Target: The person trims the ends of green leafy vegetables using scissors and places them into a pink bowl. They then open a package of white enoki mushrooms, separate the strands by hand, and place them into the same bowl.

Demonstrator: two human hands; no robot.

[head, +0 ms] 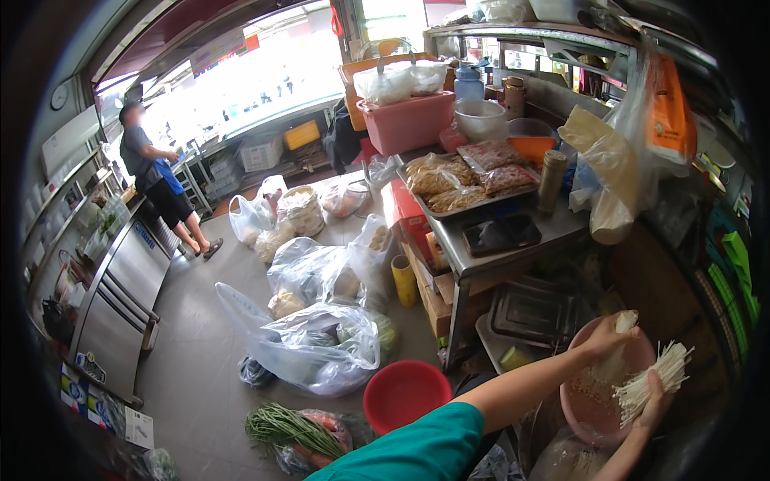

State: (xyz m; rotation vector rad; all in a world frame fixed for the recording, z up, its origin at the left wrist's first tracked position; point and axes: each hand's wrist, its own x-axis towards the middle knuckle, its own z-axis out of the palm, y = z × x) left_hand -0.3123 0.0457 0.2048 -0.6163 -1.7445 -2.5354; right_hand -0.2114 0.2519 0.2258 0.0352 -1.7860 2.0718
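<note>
My left hand [603, 340] is closed around a pale clump [627, 321] that looks like the root end of enoki mushrooms. A loose bunch of white enoki mushrooms [659, 370] is gripped in my right hand [652, 406], its thin stems fanning upward. Both hands are over a pink plastic basin [568, 404], with pale crumbs scattered inside it. Below the basin lies a clear plastic bag [568, 454], partly cut off by the frame, with pale stems in it.
A red basin [408, 394] stands on the floor beside green long beans [295, 430] and filled plastic bags [319, 349]. A steel table [511, 252] carries a tray of bagged food [469, 180] and a phone [502, 234]. Another person [153, 174] stands by the far counter.
</note>
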